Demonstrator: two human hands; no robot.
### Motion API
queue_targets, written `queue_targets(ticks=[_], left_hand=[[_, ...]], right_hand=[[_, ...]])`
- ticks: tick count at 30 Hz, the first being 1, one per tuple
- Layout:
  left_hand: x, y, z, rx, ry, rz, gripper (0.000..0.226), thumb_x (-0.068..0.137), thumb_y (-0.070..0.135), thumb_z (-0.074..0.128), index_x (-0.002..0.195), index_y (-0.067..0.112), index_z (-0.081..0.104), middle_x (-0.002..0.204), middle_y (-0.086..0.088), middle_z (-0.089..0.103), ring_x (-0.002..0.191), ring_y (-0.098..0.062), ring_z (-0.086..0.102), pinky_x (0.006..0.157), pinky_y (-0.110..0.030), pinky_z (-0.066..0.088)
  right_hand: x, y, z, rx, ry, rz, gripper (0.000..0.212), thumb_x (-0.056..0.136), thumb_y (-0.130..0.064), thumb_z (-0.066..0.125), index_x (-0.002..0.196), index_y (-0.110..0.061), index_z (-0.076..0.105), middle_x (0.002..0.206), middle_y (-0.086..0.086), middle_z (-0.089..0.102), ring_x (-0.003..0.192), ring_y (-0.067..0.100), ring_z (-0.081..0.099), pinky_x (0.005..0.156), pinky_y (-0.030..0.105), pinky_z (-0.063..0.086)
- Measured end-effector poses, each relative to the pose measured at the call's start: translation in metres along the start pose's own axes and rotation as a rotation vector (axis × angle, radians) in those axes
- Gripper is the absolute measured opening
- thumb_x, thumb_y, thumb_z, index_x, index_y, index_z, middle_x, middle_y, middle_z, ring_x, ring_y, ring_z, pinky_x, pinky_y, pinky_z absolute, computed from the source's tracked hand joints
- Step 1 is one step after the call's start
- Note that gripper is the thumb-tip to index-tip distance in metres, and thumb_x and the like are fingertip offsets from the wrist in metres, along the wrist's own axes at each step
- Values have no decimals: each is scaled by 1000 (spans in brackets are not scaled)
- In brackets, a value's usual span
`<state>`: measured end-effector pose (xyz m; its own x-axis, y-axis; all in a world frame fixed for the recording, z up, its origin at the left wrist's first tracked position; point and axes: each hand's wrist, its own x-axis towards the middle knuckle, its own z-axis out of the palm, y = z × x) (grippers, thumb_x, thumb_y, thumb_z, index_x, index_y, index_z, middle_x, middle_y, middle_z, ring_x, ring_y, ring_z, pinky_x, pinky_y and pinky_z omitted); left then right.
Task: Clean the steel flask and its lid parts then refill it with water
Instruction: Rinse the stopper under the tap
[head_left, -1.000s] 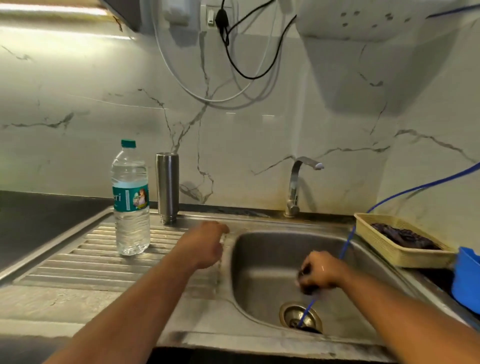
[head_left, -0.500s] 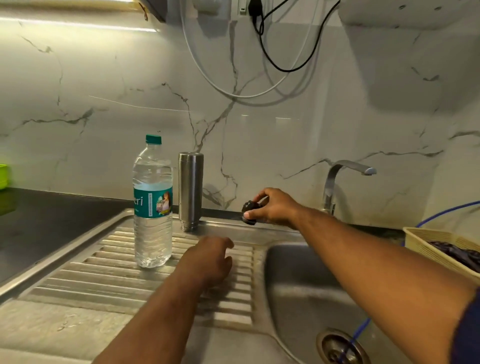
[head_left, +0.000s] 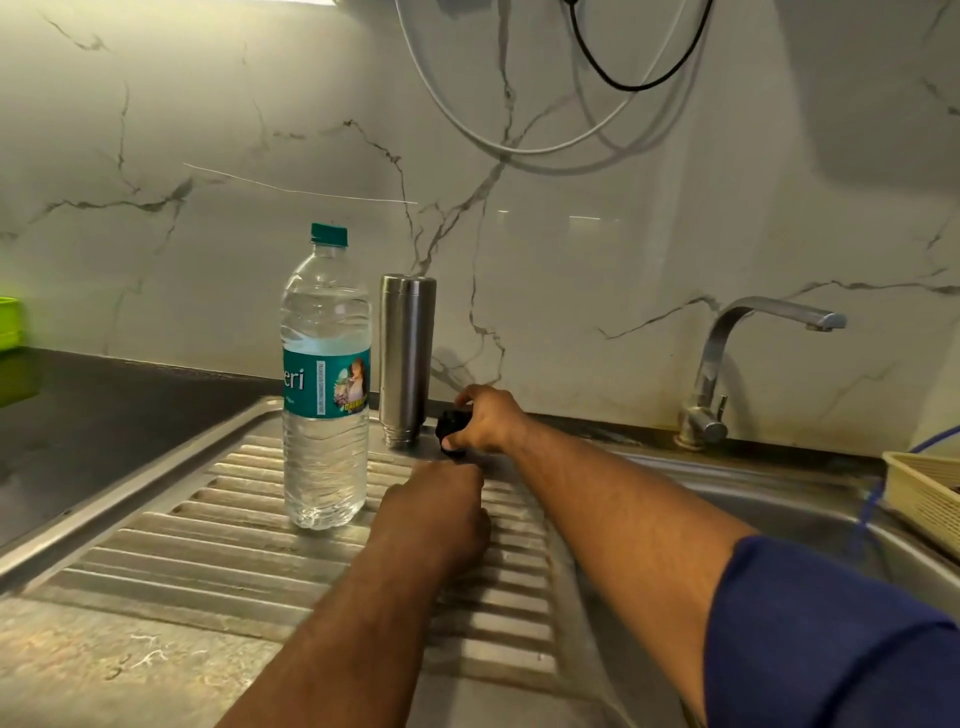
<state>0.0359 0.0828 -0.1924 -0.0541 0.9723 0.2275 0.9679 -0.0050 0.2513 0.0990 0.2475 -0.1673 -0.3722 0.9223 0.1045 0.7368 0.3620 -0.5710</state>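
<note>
Head view: the only writing I could read was "eri" in white on the teal label of the plastic water bottle (head_left: 326, 374); the finer print beside it was too small. The bottle stood capped just left of the steel flask (head_left: 407, 358). The flask was a plain brushed cylinder, standing upright with its narrower end down at the back edge of the ribbed steel drainboard (head_left: 208, 519).

Just right of the flask's base, my right hand (head_left: 485, 420) pinched a small black lid part (head_left: 448, 423) between thumb and fingers, low over the steel. In front of the flask, my left hand (head_left: 441, 512) lay on the ribs with its fingers curled under. I could not tell whether it held anything.

The drainboard in front of the flask and to its left lay open as far as its raised rim. Well to the flask's right, the curved metal tap (head_left: 727, 353) stood behind the sink (head_left: 779, 509), with a woven yellow basket (head_left: 924, 493) farther right still.
</note>
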Motion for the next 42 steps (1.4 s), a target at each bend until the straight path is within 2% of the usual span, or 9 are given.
queue_targets(ticks=[6, 15, 18, 23, 27, 32, 35, 40, 42], left_hand=[[0, -2, 0, -16, 3, 27, 39, 100, 32, 56, 138, 25, 55, 142, -1, 55, 129, -21, 51, 106, -44, 46], [-2, 8, 0, -127, 71, 153, 41, 96, 32, 65, 136, 25, 61, 133, 0, 66, 119, -18, 62, 101, -31, 48], [-9, 26, 0, -156, 111, 205, 42, 95, 27, 67, 136, 22, 63, 131, 2, 68, 119, -18, 63, 103, -32, 49], [-27, 68, -1, -93, 120, 280, 43, 97, 30, 62, 139, 29, 56, 132, 7, 66, 126, -18, 58, 106, -37, 48], [-28, 119, -5, 10, 35, 311, 40, 99, 35, 56, 139, 33, 55, 137, 5, 61, 127, -18, 55, 106, -37, 47], [-8, 196, 2, -127, 5, 326, 38, 97, 33, 60, 135, 30, 57, 131, 2, 64, 116, -17, 61, 102, -39, 51], [-5, 217, 32, -167, -35, 322, 35, 98, 31, 59, 132, 29, 58, 129, 0, 65, 115, -17, 62, 101, -39, 51], [5, 205, 68, -28, -309, 299, 51, 94, 40, 65, 142, 27, 55, 140, 2, 60, 127, -18, 57, 109, -41, 47], [12, 198, 70, -45, -310, 299, 52, 96, 39, 65, 144, 26, 54, 143, 2, 59, 129, -18, 56, 112, -39, 45]], right_hand=[[-17, 3, -22, -42, 11, -60, 94, 78, -37, 87, 155, -21, 35, 154, 9, 47, 138, 29, 48, 111, 38, 43], [-133, 58, -130, -259, 18, -171, 73, 90, -34, 77, 152, -29, 39, 149, 4, 50, 116, 18, 58, 90, 27, 47], [-176, 82, -167, -338, 13, -169, 66, 91, -36, 75, 149, -27, 45, 142, 2, 56, 103, 9, 52, 87, 25, 45], [-236, 113, -215, -392, -12, -178, 45, 89, -33, 76, 131, -20, 64, 121, -1, 69, 101, 12, 63, 88, 25, 51], [-257, 133, -225, -443, -176, -125, 39, 87, -34, 79, 123, -23, 70, 109, -4, 71, 95, 12, 66, 89, 29, 54], [-259, 151, -202, -521, -373, -12, 49, 85, -34, 81, 131, -26, 65, 104, -8, 66, 95, 13, 65, 88, 29, 53], [-253, 174, -171, -554, -541, 91, 54, 82, -34, 84, 131, -27, 63, 107, -3, 73, 98, 19, 72, 94, 40, 57], [-245, 205, -132, -475, -739, 258, 49, 89, -19, 79, 134, -9, 61, 91, 4, 69, 96, 27, 69, 52, 20, 53], [-241, 217, -119, -440, -807, 310, 49, 90, -24, 79, 132, -6, 62, 96, 6, 68, 91, 24, 65, 54, 21, 52]])
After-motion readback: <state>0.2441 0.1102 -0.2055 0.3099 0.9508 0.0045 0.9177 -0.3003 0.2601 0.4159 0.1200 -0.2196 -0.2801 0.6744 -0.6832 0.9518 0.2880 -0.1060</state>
